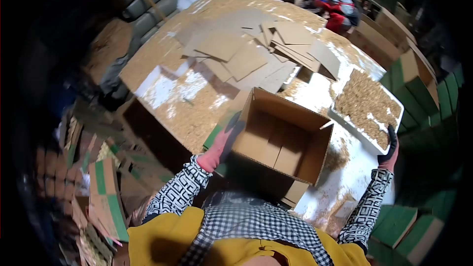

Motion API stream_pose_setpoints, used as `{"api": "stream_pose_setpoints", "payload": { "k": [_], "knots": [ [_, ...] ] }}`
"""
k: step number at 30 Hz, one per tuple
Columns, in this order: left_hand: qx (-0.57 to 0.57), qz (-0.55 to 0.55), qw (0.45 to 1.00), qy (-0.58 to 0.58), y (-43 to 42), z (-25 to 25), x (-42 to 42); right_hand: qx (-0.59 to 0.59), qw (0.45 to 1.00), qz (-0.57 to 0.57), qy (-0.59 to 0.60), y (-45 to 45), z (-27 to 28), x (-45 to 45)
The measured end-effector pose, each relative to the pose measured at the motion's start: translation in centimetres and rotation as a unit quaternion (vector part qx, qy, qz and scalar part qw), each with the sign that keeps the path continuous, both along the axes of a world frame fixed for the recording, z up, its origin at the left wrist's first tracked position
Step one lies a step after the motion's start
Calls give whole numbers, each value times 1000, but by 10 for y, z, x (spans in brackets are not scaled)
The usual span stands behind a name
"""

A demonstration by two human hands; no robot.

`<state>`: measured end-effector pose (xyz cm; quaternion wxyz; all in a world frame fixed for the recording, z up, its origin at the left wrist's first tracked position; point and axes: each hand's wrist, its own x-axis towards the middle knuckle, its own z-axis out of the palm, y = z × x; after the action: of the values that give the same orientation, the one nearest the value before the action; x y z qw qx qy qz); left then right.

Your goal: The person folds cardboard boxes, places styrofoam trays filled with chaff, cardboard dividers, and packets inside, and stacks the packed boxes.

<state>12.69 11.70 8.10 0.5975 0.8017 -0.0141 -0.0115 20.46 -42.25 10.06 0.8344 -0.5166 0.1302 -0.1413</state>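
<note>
"What's the left hand (224, 140) doing?"
"Lying against the left outer wall of the open box (293, 113); I can't tell if it's gripping."
"And the right hand (389, 150)?"
"Gripping the near right corner of the white tray (355, 131), which holds shavings (367, 96)."
"Where are those two?"
"The box stands at the worktop's (352, 180) near side, the tray farther right."
"Beyond?"
"Cardboard sheets (241, 61) lie on the far part; a person (336, 0) is at far right."

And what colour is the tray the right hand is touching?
The tray is white, seen best in the head view.
</note>
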Motion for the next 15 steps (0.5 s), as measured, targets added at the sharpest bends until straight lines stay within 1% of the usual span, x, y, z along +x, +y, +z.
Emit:
{"api": "stream_pose_setpoints", "payload": {
  "k": [1, 2, 4, 5, 6, 7, 8, 9, 10, 11, 12, 13, 14, 15],
  "knots": [
    [-16, -8, 1000, -2, -3, -10, 0, -7, 999, 1, -38, -10, 11, -18],
    [-30, -16, 999, -6, -10, -8, 4, 5, 999, 22, -40, 1, 35, -37],
    [-210, 15, 974, 85, -23, -19, 22, 34, 998, 49, -27, 50, 91, -69],
    [-208, -23, 978, 14, -25, -61, 28, -55, 998, -14, -16, 59, 94, -81],
    [-209, -60, 975, -56, -27, -102, 34, -83, 997, -3, -3, 96, 116, -92],
    [-288, -71, 952, -79, -39, -100, 38, -110, 994, 11, 13, 134, 140, -97],
    [-364, -87, 922, -99, -52, -98, 41, -209, 977, 8, 35, 138, 133, -100],
    [-389, -48, 920, -21, -55, -70, 37, -281, 958, 13, 57, 156, 133, -103],
    [-420, -2, 906, 57, -57, -40, 34, -282, 956, 30, 76, 181, 133, -103],
    [-452, 49, 882, 128, -60, -11, 30, -283, 953, 46, 96, 206, 132, -101],
    [-500, 28, 855, 138, -51, -16, 33, -268, 953, 69, 125, 224, 124, -94],
    [-627, 23, 760, 169, -35, -49, 39, -252, 951, 90, 154, 237, 110, -87],
    [-735, 28, 646, 202, -19, -82, 44, -251, 949, 96, 165, 248, 96, -80],
    [-701, 67, 685, 189, 10, -107, 75, -250, 947, 100, 175, 255, 81, -75]
  ]
}}
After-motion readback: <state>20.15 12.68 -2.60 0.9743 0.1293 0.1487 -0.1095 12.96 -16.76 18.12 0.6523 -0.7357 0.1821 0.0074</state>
